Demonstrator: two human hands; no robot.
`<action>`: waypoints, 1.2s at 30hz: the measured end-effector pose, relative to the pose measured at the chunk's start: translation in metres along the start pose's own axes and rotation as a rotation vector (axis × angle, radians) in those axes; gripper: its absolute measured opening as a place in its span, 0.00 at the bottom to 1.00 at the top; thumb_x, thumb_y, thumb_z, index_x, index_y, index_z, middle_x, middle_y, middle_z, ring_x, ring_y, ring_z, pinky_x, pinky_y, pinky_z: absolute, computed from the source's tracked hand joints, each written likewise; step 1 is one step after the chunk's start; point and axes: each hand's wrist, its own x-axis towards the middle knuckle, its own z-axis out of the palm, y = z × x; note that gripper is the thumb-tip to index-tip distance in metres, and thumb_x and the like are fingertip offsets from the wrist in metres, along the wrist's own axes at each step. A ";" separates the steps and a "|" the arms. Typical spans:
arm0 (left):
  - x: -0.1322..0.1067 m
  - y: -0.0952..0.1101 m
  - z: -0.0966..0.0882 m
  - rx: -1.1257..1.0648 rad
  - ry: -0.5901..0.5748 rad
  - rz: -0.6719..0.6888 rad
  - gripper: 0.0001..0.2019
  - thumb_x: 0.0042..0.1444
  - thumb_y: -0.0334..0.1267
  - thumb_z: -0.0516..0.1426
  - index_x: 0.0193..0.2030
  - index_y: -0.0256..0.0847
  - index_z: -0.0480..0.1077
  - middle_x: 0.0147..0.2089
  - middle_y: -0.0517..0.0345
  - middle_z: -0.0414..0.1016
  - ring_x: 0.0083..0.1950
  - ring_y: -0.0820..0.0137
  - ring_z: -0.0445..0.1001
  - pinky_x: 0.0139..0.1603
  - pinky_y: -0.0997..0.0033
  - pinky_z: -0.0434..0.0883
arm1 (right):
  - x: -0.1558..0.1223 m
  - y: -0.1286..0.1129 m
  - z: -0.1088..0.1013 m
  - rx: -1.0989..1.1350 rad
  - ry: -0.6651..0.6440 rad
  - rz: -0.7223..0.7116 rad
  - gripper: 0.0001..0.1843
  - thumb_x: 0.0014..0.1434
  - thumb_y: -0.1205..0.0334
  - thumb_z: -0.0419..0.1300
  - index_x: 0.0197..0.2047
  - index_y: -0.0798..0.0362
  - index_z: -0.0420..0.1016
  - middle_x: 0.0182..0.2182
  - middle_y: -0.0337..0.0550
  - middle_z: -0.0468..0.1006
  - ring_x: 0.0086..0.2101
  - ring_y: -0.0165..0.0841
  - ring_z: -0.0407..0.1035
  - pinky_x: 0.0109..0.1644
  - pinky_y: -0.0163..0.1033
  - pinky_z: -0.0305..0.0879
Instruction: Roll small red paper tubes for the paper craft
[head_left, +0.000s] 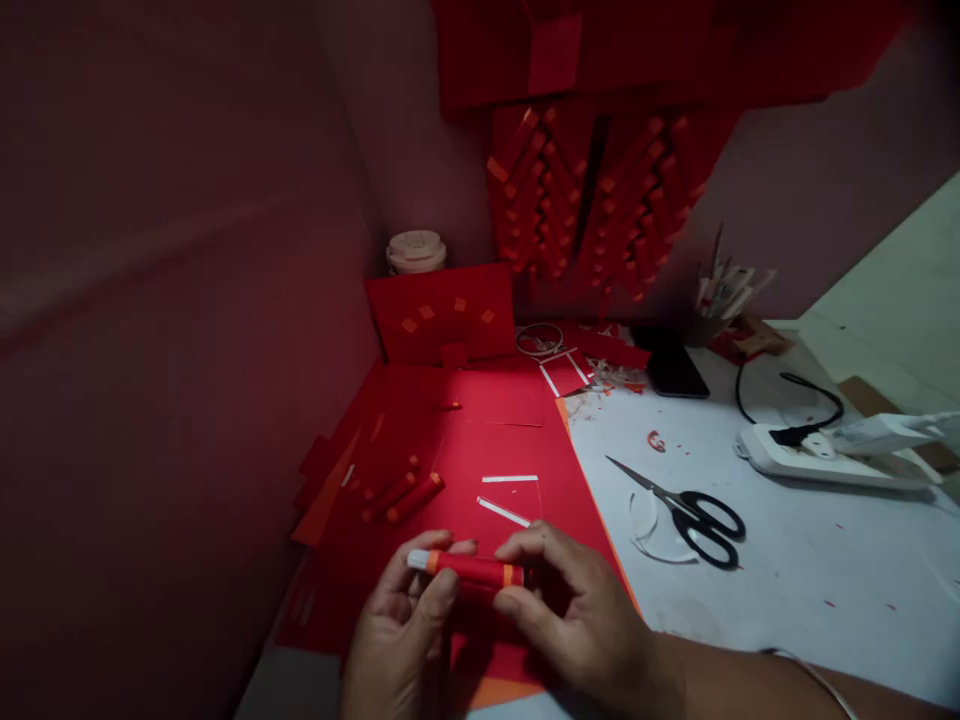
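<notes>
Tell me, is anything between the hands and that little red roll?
No. Both the left hand and the right hand already hold the red paper roll directly, fingers on it, above the red paper sheet.

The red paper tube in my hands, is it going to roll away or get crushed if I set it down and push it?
The red paper tube looks round, so it would probably roll. Being rolled paper, it is likely light and crushable. The finished tubes lie still on the red sheet.
</notes>
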 end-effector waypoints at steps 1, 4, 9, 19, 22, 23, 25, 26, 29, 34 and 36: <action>0.000 0.000 0.001 -0.007 0.009 0.010 0.27 0.36 0.35 0.75 0.45 0.45 0.75 0.37 0.57 0.82 0.43 0.60 0.82 0.42 0.68 0.77 | 0.000 0.001 0.001 0.001 0.027 0.007 0.09 0.57 0.61 0.61 0.41 0.52 0.73 0.30 0.40 0.73 0.26 0.31 0.66 0.31 0.38 0.65; 0.001 0.001 0.003 -0.019 0.044 0.070 0.29 0.37 0.34 0.75 0.48 0.49 0.73 0.39 0.60 0.83 0.37 0.65 0.82 0.39 0.69 0.77 | 0.000 0.005 0.003 -0.003 0.099 0.012 0.08 0.56 0.61 0.61 0.41 0.51 0.72 0.31 0.40 0.72 0.27 0.32 0.66 0.32 0.39 0.65; 0.002 -0.002 0.001 -0.023 0.077 0.072 0.23 0.36 0.36 0.75 0.40 0.46 0.75 0.39 0.62 0.82 0.33 0.69 0.80 0.31 0.75 0.75 | 0.001 0.006 0.002 -0.027 0.153 -0.059 0.07 0.58 0.64 0.60 0.42 0.50 0.71 0.34 0.40 0.72 0.30 0.33 0.68 0.35 0.38 0.67; 0.003 -0.007 -0.002 -0.019 0.116 -0.006 0.29 0.35 0.39 0.75 0.47 0.46 0.77 0.32 0.60 0.81 0.27 0.71 0.78 0.28 0.75 0.76 | 0.001 0.006 0.001 -0.064 0.161 -0.220 0.08 0.56 0.68 0.64 0.41 0.51 0.75 0.35 0.40 0.75 0.35 0.33 0.72 0.40 0.38 0.69; 0.002 -0.002 -0.001 -0.056 0.083 0.018 0.22 0.38 0.35 0.74 0.42 0.45 0.76 0.32 0.60 0.81 0.29 0.69 0.79 0.28 0.76 0.77 | 0.003 0.006 -0.002 -0.037 0.140 -0.227 0.09 0.59 0.65 0.64 0.44 0.50 0.77 0.36 0.41 0.77 0.36 0.34 0.73 0.41 0.40 0.71; 0.002 0.000 -0.001 -0.080 0.097 0.029 0.20 0.40 0.32 0.73 0.41 0.44 0.76 0.31 0.60 0.81 0.28 0.70 0.79 0.28 0.76 0.77 | 0.004 0.005 -0.004 -0.033 0.142 -0.212 0.10 0.60 0.64 0.64 0.45 0.49 0.78 0.36 0.42 0.77 0.36 0.34 0.73 0.41 0.40 0.71; 0.004 0.004 0.000 -0.143 0.139 0.054 0.15 0.44 0.30 0.71 0.39 0.43 0.76 0.30 0.61 0.80 0.27 0.72 0.78 0.28 0.77 0.77 | 0.005 0.003 -0.007 -0.037 0.172 -0.158 0.09 0.61 0.62 0.62 0.46 0.49 0.78 0.37 0.43 0.77 0.37 0.36 0.73 0.41 0.41 0.71; 0.005 0.007 0.001 -0.175 0.149 0.070 0.13 0.46 0.30 0.70 0.39 0.42 0.76 0.31 0.60 0.81 0.28 0.72 0.78 0.29 0.77 0.77 | 0.006 0.002 -0.009 -0.038 0.197 -0.131 0.08 0.62 0.62 0.61 0.45 0.49 0.77 0.37 0.43 0.77 0.38 0.37 0.73 0.41 0.41 0.71; 0.009 0.014 0.000 -0.234 0.131 0.118 0.08 0.53 0.30 0.65 0.41 0.39 0.78 0.35 0.57 0.81 0.27 0.74 0.76 0.29 0.78 0.78 | 0.011 0.000 -0.013 -0.028 0.271 -0.073 0.07 0.65 0.59 0.58 0.44 0.50 0.75 0.37 0.43 0.76 0.39 0.38 0.72 0.43 0.44 0.70; 0.010 0.018 -0.001 -0.247 0.114 0.058 0.07 0.57 0.29 0.62 0.42 0.39 0.79 0.32 0.58 0.80 0.27 0.74 0.74 0.28 0.78 0.77 | 0.020 0.007 -0.014 -0.147 0.230 -0.003 0.04 0.63 0.63 0.57 0.42 0.51 0.71 0.37 0.43 0.74 0.39 0.38 0.71 0.44 0.44 0.69; 0.009 0.018 -0.001 -0.250 0.082 0.041 0.09 0.58 0.28 0.61 0.45 0.40 0.78 0.35 0.57 0.80 0.28 0.75 0.75 0.30 0.79 0.77 | 0.022 0.012 -0.013 -0.231 0.174 -0.026 0.04 0.61 0.68 0.57 0.40 0.51 0.70 0.36 0.42 0.73 0.38 0.37 0.71 0.42 0.43 0.69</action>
